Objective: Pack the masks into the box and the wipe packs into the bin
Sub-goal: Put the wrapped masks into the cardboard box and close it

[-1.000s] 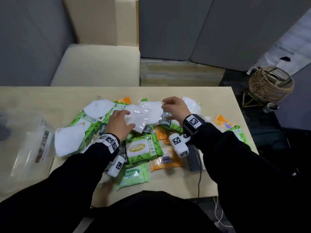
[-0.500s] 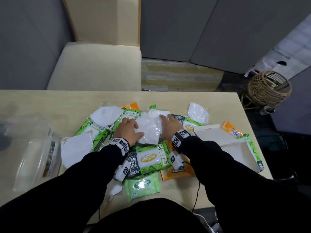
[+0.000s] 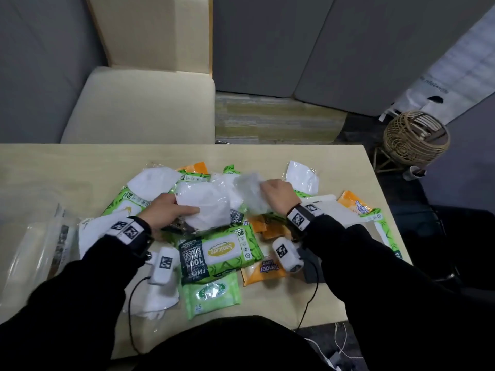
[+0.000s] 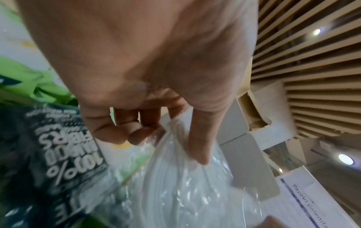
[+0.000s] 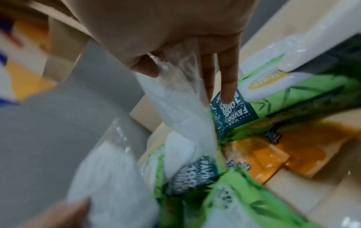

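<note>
A heap of wrapped white masks and wipe packs lies on the table (image 3: 80, 167). My left hand (image 3: 174, 210) (image 4: 166, 146) grips one wrapped mask (image 3: 206, 204) (image 4: 185, 192) by its edge, thumb on top. To its right, my right hand (image 3: 276, 191) (image 5: 185, 80) pinches the clear wrapper of a second mask (image 3: 249, 191) (image 5: 175, 100), lifted just above the pile. Below both hands lie a large green Sanicare wipe pack (image 3: 230, 250), an orange pack (image 3: 263, 269) and a small green pack (image 3: 211, 293). More masks (image 3: 152, 180) (image 3: 302, 175) rest at the pile's far edges.
A clear plastic bin (image 3: 34, 253) lies at the table's left side. A flat white box (image 3: 337, 210) sits at the right behind my right forearm, with further wipe packs (image 3: 353, 204) beyond it. A beige seat and a wicker basket (image 3: 415, 137) stand past the table.
Both hands were pressed together on the masks in the pile's middle. They have drawn apart, each with a wrapped mask, the right hand going right and upward.
</note>
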A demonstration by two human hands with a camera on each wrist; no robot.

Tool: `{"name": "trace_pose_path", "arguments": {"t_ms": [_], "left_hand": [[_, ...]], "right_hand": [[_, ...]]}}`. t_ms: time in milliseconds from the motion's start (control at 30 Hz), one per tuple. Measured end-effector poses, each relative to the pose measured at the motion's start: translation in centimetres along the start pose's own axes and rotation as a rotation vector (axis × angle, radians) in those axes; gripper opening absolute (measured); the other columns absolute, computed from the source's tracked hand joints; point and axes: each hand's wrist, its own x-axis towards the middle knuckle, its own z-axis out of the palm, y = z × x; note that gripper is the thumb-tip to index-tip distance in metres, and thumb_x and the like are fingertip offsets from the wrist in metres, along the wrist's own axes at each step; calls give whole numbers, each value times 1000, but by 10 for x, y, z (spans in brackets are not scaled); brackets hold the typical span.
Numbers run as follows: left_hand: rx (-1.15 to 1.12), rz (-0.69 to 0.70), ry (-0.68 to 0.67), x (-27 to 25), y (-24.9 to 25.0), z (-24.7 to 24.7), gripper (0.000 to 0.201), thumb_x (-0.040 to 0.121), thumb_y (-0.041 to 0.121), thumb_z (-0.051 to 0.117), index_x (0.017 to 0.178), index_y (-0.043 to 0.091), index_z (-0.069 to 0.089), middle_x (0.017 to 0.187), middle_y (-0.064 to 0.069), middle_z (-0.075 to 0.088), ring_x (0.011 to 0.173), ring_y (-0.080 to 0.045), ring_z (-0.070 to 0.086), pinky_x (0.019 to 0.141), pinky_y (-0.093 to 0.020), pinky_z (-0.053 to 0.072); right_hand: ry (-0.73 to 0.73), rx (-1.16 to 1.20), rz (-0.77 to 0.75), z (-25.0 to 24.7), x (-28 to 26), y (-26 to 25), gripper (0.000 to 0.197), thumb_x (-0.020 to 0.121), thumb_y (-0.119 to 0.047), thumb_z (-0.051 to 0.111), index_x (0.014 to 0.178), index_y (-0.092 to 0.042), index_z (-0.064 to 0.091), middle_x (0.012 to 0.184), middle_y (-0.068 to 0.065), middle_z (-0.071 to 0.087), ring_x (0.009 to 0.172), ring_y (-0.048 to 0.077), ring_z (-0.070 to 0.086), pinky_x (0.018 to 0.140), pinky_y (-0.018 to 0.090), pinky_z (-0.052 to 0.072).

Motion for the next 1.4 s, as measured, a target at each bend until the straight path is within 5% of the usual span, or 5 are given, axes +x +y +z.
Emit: {"name": "trace_pose_path", "arguments": {"t_ms": [133,300,400,1000,1400], "left_hand": [[-172,81,71,-14,23,-4,28,89,24,76,115,13,75,110,-2,79,108,-27,73,107,-50,49],[-348,170,134,-24,59,23,26,93,11,71,119,13,73,110,-6,79,105,-31,74,87,-45,60],[-337,241,121,-29,77,49,27,94,9,70,121,14,71,111,-7,78,99,-30,75,72,-39,60],[-411,244,37,-43,108,174,44,91,0,71,129,18,59,114,-6,76,99,-25,76,79,-43,63],[312,606,-76,-42,152,196,33,85,20,78,115,33,74,114,11,64,103,-8,61,90,-22,47]], "right_hand": [[-79,660,314,-25,-7,5,9,95,-17,49,93,-9,54,87,11,45,72,34,59,69,56,63],[-53,871,281,-50,-26,18,18,86,5,46,94,-11,47,79,8,37,51,22,42,46,40,57],[-127,1023,272,-64,-37,20,20,90,-7,58,109,-11,56,99,14,52,76,37,64,65,58,63],[108,1136,258,-121,-98,79,16,97,-17,55,87,-9,65,69,11,56,64,29,57,64,45,58],[-36,782,41,-134,-104,99,23,103,-21,55,88,-10,68,76,-3,71,67,13,64,60,23,48]]}}
